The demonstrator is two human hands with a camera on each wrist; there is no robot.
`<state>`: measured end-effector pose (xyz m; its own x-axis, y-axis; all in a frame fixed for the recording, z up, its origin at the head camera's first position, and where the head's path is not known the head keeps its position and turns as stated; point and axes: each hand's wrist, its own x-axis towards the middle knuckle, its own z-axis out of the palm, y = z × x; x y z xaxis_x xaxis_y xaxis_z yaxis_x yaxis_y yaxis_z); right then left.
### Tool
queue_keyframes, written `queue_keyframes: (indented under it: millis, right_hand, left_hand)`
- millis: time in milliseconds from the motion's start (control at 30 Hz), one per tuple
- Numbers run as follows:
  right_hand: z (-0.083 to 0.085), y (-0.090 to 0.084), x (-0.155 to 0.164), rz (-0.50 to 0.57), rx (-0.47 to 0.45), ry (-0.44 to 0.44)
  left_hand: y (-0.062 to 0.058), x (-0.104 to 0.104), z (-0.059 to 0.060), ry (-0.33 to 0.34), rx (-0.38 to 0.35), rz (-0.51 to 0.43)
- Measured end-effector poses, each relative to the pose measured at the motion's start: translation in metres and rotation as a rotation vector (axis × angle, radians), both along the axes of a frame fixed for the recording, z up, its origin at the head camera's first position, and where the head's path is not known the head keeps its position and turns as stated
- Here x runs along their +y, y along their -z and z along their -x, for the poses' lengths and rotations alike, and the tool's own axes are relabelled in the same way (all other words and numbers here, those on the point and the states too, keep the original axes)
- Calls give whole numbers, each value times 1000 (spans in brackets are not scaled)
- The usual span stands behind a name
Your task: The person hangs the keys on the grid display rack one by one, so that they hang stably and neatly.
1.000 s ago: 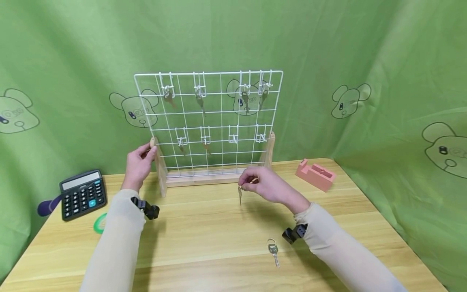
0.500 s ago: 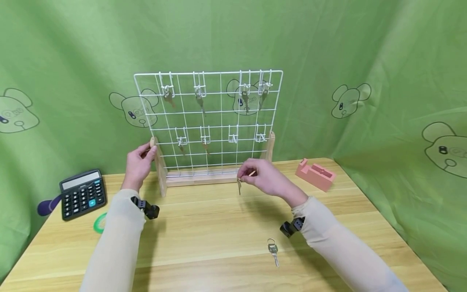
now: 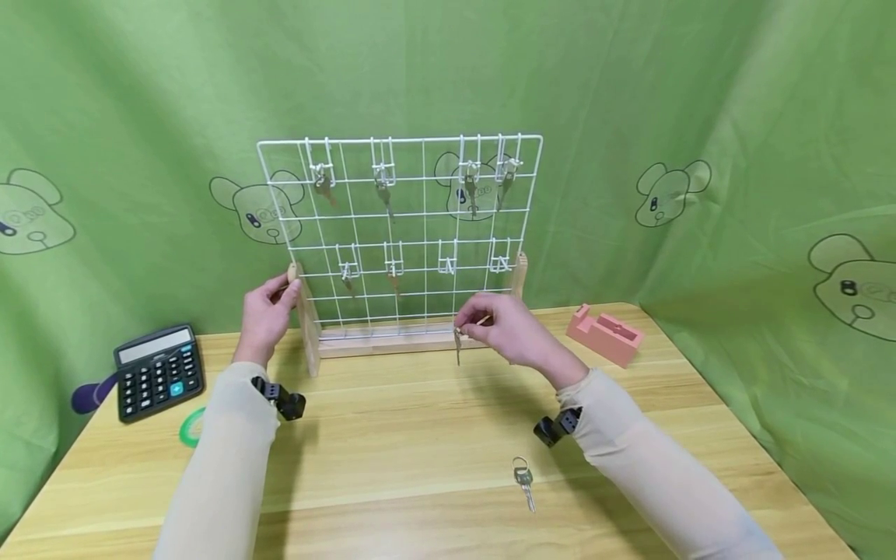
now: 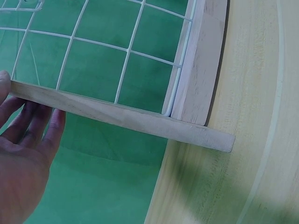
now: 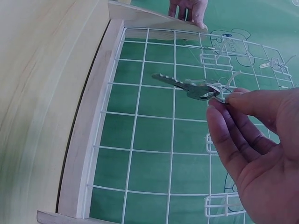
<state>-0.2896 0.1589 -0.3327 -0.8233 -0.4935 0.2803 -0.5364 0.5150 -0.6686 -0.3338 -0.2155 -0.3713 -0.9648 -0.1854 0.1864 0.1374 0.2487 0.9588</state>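
A white wire grid rack (image 3: 413, 233) stands in a wooden base (image 3: 381, 340) at the back of the table, with keys on several of its hooks. My left hand (image 3: 266, 315) holds the rack's left wooden post (image 3: 306, 323); its fingers (image 4: 28, 135) curl behind the post (image 4: 117, 114). My right hand (image 3: 505, 327) pinches the ring of a key (image 3: 458, 345) that dangles in front of the rack's lower right. In the right wrist view the key (image 5: 187, 85) hangs from my fingertips (image 5: 229, 100) before the grid (image 5: 159, 140). A second key (image 3: 524, 480) lies on the table near me.
A black calculator (image 3: 158, 372), a green ring (image 3: 189, 429) and a purple object (image 3: 89, 397) sit at the left. A pink holder (image 3: 605, 334) stands at the right. Green cloth hangs behind and around the wooden table (image 3: 392, 467).
My right hand has lifted the key up and slightly back toward the rack's lower right. The left hand has not moved.
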Motion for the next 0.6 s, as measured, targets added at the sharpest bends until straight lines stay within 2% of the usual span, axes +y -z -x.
queue_keyframes:
  millis: [300,600]
  right_hand:
    - [4,-6,-1,30,43,39]
    - [7,-14,-8,59,18,97]
  left_hand:
    - [0,0,0,-1,-4,-6]
    - [-1,0,-1,-1,-9,-3]
